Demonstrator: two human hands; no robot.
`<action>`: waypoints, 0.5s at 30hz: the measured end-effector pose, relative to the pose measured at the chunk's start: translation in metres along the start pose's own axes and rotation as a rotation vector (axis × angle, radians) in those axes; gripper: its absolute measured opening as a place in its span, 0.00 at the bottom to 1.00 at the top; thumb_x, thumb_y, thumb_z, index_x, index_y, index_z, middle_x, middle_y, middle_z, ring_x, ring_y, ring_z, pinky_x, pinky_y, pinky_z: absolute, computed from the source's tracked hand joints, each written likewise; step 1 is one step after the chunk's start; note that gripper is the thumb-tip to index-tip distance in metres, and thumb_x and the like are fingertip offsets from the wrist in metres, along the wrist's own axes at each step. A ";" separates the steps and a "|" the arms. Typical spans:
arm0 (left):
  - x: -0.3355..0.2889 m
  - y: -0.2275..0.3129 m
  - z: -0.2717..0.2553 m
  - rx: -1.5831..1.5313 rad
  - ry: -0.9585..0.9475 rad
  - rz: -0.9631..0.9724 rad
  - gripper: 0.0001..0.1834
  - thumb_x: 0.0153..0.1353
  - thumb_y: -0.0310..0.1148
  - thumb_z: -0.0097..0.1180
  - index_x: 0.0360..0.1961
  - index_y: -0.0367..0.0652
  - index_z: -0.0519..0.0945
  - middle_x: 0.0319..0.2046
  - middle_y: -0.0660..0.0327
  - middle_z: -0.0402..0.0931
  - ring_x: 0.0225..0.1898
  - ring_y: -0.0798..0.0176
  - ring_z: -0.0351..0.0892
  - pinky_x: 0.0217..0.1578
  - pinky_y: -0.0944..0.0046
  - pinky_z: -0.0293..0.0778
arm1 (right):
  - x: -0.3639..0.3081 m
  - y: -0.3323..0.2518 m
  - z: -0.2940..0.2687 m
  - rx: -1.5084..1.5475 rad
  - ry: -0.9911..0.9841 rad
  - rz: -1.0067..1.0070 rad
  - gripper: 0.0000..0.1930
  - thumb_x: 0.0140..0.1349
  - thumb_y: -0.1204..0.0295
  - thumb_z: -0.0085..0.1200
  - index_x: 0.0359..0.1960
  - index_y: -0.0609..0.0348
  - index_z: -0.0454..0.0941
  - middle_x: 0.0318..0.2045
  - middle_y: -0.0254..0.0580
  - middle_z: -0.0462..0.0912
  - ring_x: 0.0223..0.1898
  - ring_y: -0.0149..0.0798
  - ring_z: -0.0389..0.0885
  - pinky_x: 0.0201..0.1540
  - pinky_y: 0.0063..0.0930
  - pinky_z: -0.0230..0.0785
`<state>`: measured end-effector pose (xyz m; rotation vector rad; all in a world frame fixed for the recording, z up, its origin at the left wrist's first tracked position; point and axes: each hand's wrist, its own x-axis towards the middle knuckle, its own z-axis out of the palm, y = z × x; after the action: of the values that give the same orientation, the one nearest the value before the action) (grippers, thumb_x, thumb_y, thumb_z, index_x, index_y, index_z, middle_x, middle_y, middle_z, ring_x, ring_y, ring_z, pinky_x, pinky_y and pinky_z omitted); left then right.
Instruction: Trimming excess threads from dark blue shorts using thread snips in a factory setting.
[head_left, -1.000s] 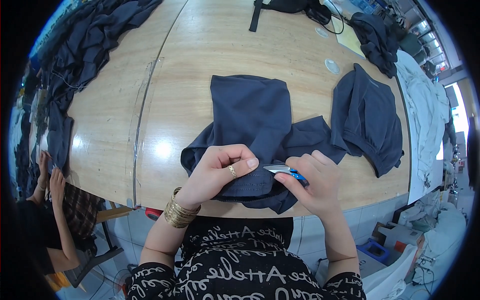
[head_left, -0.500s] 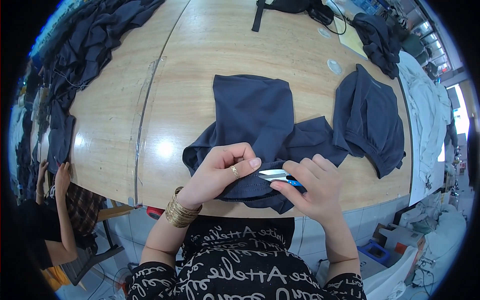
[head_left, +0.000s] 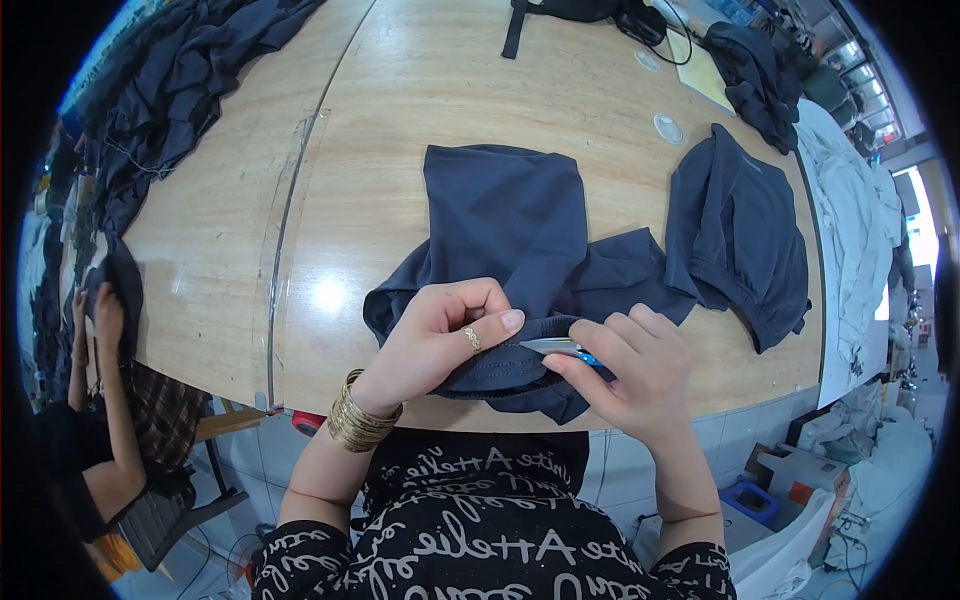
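Note:
A dark navy garment point(head_left: 505, 210) lies at the table's near edge, its stitched waistband point(head_left: 490, 372) turned toward me. My left hand point(head_left: 455, 325) pinches the band between thumb and fingers. In my right hand point(head_left: 630, 370) are small thread snips point(head_left: 555, 347) with bright blades and a blue part. Their blades point left, tips close together at the band's stitching beside my left thumb. Whether a thread lies between the tips is too small to tell.
Another folded navy garment point(head_left: 745, 240) lies to the right, with a dark bundle point(head_left: 755, 85) beyond. Pale cloth point(head_left: 850, 220) hangs along the right edge. A heap of dark fabric point(head_left: 170, 110) covers the far left. A co-worker's hands point(head_left: 108, 320) handle dark cloth at left.
The snips' blades have closed together and turned slightly at the band. My left hand keeps its pinch, almost unmoved. At left, the co-worker's hands have shifted up with the cloth.

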<state>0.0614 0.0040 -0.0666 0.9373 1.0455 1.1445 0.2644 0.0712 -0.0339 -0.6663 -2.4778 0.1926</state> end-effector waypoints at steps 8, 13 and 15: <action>-0.001 -0.001 0.000 0.029 0.007 -0.004 0.12 0.64 0.35 0.54 0.25 0.40 0.74 0.20 0.76 0.67 0.22 0.84 0.58 0.22 0.79 0.55 | -0.002 0.000 0.000 0.021 0.011 0.006 0.14 0.44 0.60 0.67 0.28 0.51 0.78 0.17 0.26 0.68 0.18 0.29 0.62 0.19 0.23 0.52; -0.001 0.000 0.001 0.041 0.006 -0.007 0.12 0.63 0.35 0.54 0.25 0.39 0.74 0.19 0.76 0.66 0.22 0.84 0.58 0.21 0.79 0.54 | -0.001 -0.001 -0.001 -0.011 -0.011 -0.003 0.14 0.44 0.59 0.67 0.28 0.51 0.78 0.17 0.26 0.68 0.18 0.29 0.62 0.19 0.22 0.52; -0.001 -0.001 0.000 0.059 0.006 -0.001 0.12 0.63 0.35 0.54 0.25 0.39 0.74 0.19 0.76 0.65 0.22 0.84 0.57 0.21 0.79 0.54 | -0.002 0.000 -0.001 -0.025 -0.010 -0.015 0.14 0.44 0.59 0.67 0.27 0.51 0.78 0.16 0.26 0.68 0.18 0.29 0.63 0.19 0.22 0.52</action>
<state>0.0618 0.0030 -0.0674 0.9799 1.0891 1.1217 0.2663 0.0705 -0.0340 -0.6585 -2.4975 0.1595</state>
